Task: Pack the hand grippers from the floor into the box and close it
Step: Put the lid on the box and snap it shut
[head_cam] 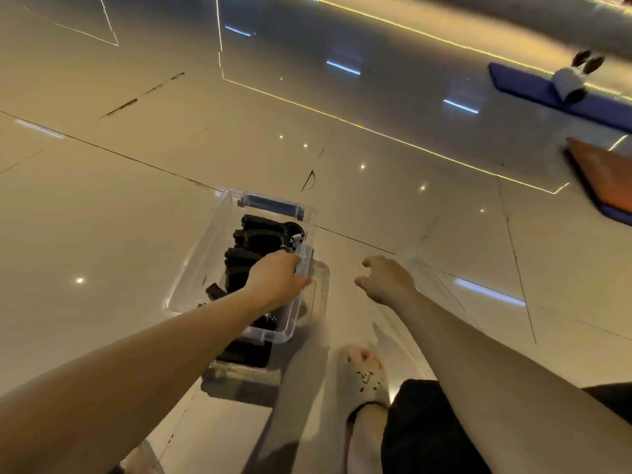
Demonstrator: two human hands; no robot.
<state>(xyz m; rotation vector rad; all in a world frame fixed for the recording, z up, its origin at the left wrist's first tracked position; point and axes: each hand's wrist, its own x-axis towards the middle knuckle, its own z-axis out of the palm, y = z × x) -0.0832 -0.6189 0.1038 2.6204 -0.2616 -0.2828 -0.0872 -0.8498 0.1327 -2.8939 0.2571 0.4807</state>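
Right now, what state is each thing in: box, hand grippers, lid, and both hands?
box: open, no lid on it, held at its right rim.
hand grippers: inside the box.
lid: on the floor, right of the box.
left hand: grip closed on the box rim.
right hand: open, empty, above the lid.

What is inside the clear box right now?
The clear box holds several black hand grippers. The left hand on its right rim and the forearm cover part, so no count.
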